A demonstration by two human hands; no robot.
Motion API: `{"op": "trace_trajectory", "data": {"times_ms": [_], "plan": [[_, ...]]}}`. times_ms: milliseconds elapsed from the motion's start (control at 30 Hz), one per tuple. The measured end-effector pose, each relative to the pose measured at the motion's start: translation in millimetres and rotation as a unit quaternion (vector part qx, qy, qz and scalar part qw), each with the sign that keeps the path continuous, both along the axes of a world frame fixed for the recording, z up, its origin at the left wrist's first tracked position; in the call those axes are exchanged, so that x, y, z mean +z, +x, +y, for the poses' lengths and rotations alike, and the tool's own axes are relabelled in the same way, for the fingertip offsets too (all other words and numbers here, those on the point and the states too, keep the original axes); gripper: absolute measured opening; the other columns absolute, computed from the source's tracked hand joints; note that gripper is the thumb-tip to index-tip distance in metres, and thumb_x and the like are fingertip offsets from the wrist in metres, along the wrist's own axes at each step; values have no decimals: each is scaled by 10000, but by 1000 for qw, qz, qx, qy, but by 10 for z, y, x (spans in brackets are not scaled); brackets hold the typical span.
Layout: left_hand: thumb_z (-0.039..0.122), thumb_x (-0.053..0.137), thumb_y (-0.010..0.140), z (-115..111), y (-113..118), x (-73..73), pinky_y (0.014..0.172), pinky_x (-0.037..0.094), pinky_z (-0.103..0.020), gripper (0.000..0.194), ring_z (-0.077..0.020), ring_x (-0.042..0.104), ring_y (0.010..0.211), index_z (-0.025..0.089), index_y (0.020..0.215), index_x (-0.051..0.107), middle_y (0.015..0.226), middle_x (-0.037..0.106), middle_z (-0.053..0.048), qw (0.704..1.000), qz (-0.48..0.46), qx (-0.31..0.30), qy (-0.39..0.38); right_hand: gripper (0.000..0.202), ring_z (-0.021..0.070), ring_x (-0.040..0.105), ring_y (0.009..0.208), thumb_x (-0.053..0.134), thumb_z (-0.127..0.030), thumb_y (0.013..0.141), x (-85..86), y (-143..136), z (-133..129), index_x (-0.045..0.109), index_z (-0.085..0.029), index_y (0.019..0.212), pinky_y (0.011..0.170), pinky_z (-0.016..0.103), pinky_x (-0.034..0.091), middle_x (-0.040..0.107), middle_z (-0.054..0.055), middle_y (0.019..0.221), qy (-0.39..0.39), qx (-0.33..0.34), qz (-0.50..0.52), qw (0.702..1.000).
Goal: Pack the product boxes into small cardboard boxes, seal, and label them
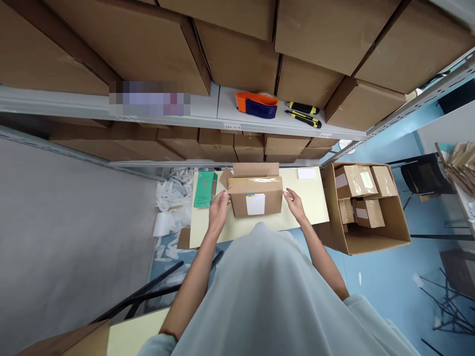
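Observation:
A brown cardboard box [241, 201] stands on the pale yellow tabletop [308, 210]. Its front bears a white label [256, 204], and shiny tape runs along its upper edge. One flap rises at the back and another sticks out at the left. My left hand [218, 211] is at the box's left side, fingers apart and holding nothing that shows; I cannot tell whether they touch it. Beside the opposite side is my right hand [295, 203], open, its fingertips close to the cardboard. A green box [205, 189] sits just left of my left hand.
Right of the table, a large open carton [395, 217] contains several taped boxes [369, 212]. Shelves packed with cartons overhang the table; one holds an orange-and-blue tape dispenser [257, 104] and two utility knives [303, 113]. White paper scraps [172, 190] lie left, by a grey wall.

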State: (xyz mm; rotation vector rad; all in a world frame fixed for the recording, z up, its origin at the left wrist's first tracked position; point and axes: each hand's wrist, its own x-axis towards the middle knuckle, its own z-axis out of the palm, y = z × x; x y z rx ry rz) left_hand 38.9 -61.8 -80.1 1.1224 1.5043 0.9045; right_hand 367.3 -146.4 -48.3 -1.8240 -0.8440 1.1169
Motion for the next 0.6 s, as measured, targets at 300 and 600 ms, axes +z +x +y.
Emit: {"op": "trace_trajectory", "data": {"times_ms": [300,600], "plan": [[855,627,1004,-474,-52,29,1224,584,-554,810,-378,715,1412,181,1451,684,1438,779,-209,994,36,31,-103,819,388,768,1413,710,-811,1009,5,-182,-332,768,-137,1472,1164,536,649,830,247,1421,-94,6,-53,994],[533,518,1143,-317,185,515,1438,335,-612,598,-412,488,1668,201,1623,647,1704,625,-189,944,223,-194,145,505,336,680,1458,438,-471,1241,315,-253,181,822,-245,1479,1330,553,520,812,118,1497,63,274,-254,926]]}}
